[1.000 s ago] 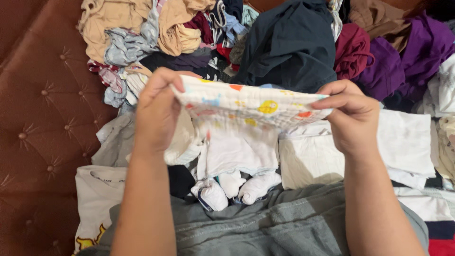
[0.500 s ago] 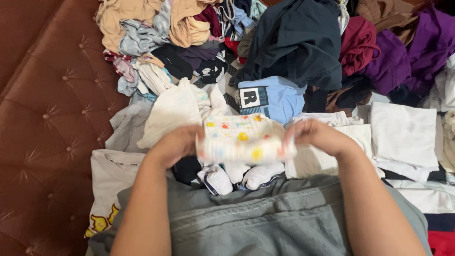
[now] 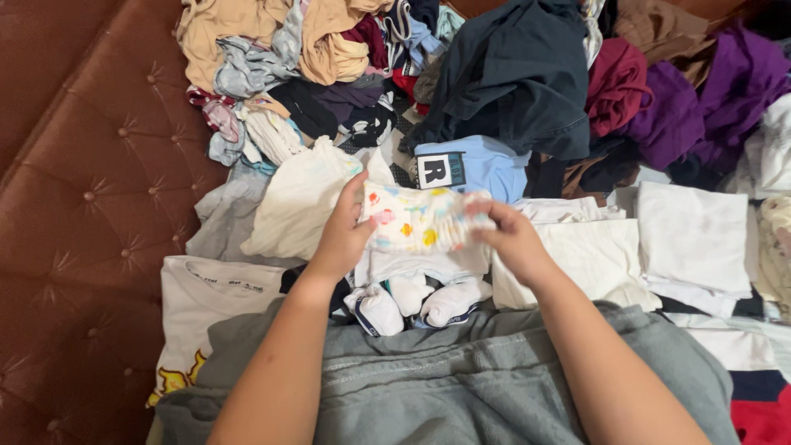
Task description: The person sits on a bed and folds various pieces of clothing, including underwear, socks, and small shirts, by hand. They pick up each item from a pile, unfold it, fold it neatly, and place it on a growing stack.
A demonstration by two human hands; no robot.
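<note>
My left hand (image 3: 342, 233) and my right hand (image 3: 509, 236) grip the two ends of a small folded white cloth with coloured prints (image 3: 422, 221). I hold it low over a small stack of folded white garments (image 3: 420, 265). Just below that stack lie three rolled white socks (image 3: 416, 303). My grey-clothed lap (image 3: 461, 387) is at the bottom of the view.
A large heap of unfolded clothes (image 3: 494, 74) in dark blue, tan, maroon and purple fills the top. A folded light blue shirt (image 3: 474, 169) lies behind the cloth. Folded white piles (image 3: 692, 235) sit at the right. A brown tufted cushion (image 3: 74, 206) runs along the left.
The printed cloth was held up and spread wide, then folded smaller and lowered onto the white stack. My hands came closer together.
</note>
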